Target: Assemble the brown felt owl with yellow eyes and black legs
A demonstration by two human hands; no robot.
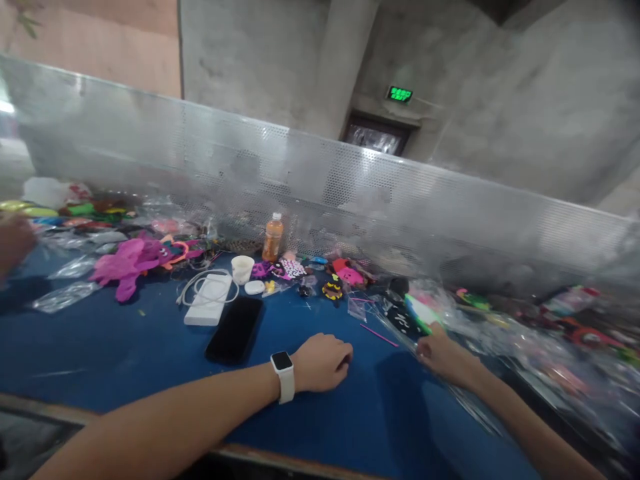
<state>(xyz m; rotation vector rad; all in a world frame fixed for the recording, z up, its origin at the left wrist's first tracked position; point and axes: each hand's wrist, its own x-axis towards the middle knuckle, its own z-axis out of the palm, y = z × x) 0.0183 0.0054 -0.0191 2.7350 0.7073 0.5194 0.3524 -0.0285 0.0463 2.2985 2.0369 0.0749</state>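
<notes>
My left hand, with a white-banded watch on its wrist, rests on the blue table. Its fingers are curled into a loose fist, with nothing visible in them. My right hand pinches the lower end of a flat white piece with a green and blue edge. That piece is tilted over clear plastic bags and a black item with white marks. Between my hands lies a thin purple stick. A black and yellow craft figure sits beyond them.
A black phone, white power bank with cable, paper cup and orange drink bottle stand left of centre. Purple felt-like shape lies further left. Plastic bags crowd the right. Another person's blurred hand is at the left edge.
</notes>
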